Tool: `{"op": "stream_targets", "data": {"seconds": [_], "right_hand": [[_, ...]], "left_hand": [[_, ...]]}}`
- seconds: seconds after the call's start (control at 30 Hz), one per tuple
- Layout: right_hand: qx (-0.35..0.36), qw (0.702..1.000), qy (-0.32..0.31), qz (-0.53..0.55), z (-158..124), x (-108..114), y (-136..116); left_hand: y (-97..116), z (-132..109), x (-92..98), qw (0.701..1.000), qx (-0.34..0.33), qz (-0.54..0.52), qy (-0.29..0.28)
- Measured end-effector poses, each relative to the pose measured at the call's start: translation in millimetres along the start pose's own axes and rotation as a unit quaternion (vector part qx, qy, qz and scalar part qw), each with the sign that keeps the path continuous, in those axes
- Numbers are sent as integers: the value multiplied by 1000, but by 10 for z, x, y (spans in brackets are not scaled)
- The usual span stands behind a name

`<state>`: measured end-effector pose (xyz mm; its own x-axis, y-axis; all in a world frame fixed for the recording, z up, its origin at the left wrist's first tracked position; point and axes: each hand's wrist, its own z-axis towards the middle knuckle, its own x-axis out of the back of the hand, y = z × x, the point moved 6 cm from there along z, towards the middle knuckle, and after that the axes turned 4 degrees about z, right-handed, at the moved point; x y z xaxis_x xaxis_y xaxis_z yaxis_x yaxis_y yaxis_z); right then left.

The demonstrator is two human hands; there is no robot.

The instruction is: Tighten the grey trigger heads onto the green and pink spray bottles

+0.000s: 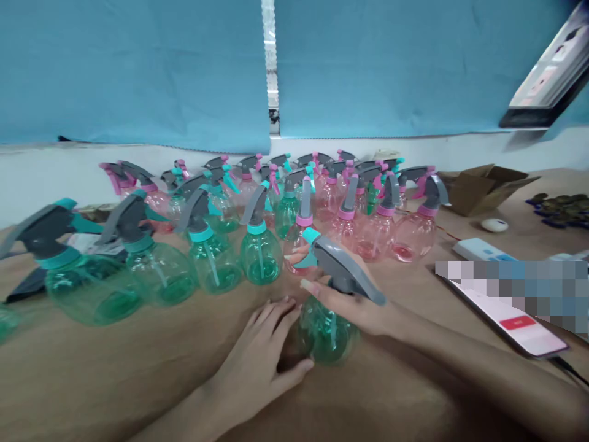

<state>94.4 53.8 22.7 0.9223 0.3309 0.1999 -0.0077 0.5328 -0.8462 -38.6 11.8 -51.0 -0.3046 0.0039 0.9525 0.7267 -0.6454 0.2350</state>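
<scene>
A green spray bottle (327, 337) with a grey trigger head and a teal nozzle stands just in front of me. My right hand (363, 310) is wrapped round its neck, under the grey head, which partly hides the grip. Just left of the bottle, my left hand (264, 350) rests over the table with its fingers stretched out and holds nothing. Its thumb tip lies close to the bottle's lower side; whether they touch, I cannot tell. Beyond the left fingers stands another green spray bottle (261, 261) with a teal collar.
Several green spray bottles (214, 270) line the left; several pink ones (414, 236) stand at centre right, with more behind. An open cardboard box (483, 187), a white mouse (494, 225), a white power strip (481, 250) and a phone (515, 319) lie to the right.
</scene>
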Motion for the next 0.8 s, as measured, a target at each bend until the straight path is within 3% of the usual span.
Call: {"op": "stream_targets", "data": {"seconds": [0.8], "right_hand": [[-31,999,-7,-3,-6,-11,-14]], "left_hand": [[8,-15,11,1000,-1,3,-8]]}}
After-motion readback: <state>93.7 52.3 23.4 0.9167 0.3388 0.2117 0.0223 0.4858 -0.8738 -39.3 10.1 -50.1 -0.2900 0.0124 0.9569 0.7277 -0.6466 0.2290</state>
